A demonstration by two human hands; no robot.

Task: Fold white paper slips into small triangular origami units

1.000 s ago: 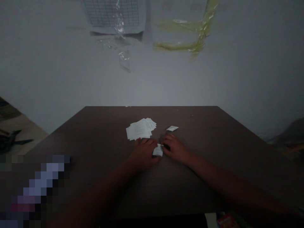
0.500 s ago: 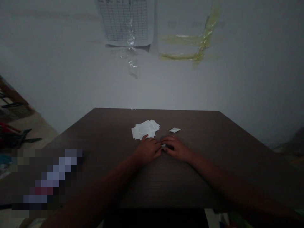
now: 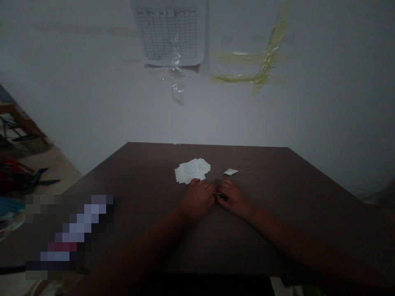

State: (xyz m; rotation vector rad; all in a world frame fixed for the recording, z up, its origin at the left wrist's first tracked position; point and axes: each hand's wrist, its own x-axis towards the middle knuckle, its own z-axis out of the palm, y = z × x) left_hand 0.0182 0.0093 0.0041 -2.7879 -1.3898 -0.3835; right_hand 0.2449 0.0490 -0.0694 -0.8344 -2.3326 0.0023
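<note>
My left hand [image 3: 198,199] and my right hand [image 3: 235,200] meet over the middle of the table, fingers closed and fingertips nearly touching. Between them shows the thin pale edge of a small piece of paper [image 3: 217,193], pinched from both sides; most of it is hidden by the fingers. Just beyond my left hand lies a loose, fanned pile of white paper slips [image 3: 190,170], with faint print on the top one. Past my right hand rests a small folded paper [image 3: 231,172], apart from the pile.
The dark brown table [image 3: 148,160] stands against a pale wall. A printed chart [image 3: 169,35] and yellowed tape [image 3: 262,76] are stuck on the wall. A blurred-out object [image 3: 83,226] lies at the table's left. Clutter covers the floor further left.
Both hands have drawn closer together, and the fingers have closed more tightly around the small paper, which now shows only as a thin edge. The view has shifted slightly.
</note>
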